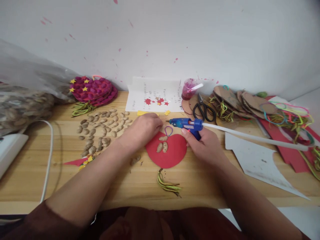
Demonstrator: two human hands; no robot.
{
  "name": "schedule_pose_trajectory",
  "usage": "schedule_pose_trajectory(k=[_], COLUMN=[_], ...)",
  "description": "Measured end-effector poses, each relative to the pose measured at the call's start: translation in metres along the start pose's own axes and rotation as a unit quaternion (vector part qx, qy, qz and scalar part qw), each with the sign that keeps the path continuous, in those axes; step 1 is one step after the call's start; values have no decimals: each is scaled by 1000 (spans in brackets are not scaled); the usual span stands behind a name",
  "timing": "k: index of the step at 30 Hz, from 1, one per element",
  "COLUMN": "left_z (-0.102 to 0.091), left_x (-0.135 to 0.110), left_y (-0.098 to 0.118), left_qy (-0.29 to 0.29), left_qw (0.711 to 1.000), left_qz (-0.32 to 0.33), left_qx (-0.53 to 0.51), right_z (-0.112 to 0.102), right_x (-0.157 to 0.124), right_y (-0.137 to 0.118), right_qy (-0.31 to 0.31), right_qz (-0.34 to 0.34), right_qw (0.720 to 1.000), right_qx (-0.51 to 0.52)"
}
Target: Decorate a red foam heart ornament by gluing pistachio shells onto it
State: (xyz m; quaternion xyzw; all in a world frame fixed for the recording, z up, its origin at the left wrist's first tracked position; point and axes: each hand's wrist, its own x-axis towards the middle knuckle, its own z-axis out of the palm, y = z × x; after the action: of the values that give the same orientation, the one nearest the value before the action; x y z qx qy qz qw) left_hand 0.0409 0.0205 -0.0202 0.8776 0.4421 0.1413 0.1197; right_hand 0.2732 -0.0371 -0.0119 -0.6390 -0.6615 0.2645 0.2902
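My right hand is wrapped round the handle of a blue glue gun, whose nozzle points left. A long white glue stick runs out of its back. Close to the nozzle tip, my left hand has its fingers pinched together; what they hold, if anything, is hidden. Below both hands lies a round red card with a purple loop at its top and a green and yellow tassel at its bottom. A few peanuts sit on the card's upper left part.
Loose peanuts spread to the left, beside a plastic bag of peanuts. Purple decorated discs lie behind them. At the back are printed paper with stars, a cup of purple paint, scissors and cardboard discs.
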Motion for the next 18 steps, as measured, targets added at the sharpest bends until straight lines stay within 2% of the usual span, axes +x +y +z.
schedule_pose_trajectory(k=[13, 18], left_z=[-27, -32], left_x=[-6, -7], left_y=[15, 22], left_qy=[-102, -114], left_qw=[990, 984], left_qz=[20, 23], left_qx=[91, 137], right_z=[0, -1], right_x=[0, -1], right_y=[-1, -2], right_qy=[-1, -7], right_qz=[0, 10], right_qw=[1000, 999], right_qx=[-15, -39])
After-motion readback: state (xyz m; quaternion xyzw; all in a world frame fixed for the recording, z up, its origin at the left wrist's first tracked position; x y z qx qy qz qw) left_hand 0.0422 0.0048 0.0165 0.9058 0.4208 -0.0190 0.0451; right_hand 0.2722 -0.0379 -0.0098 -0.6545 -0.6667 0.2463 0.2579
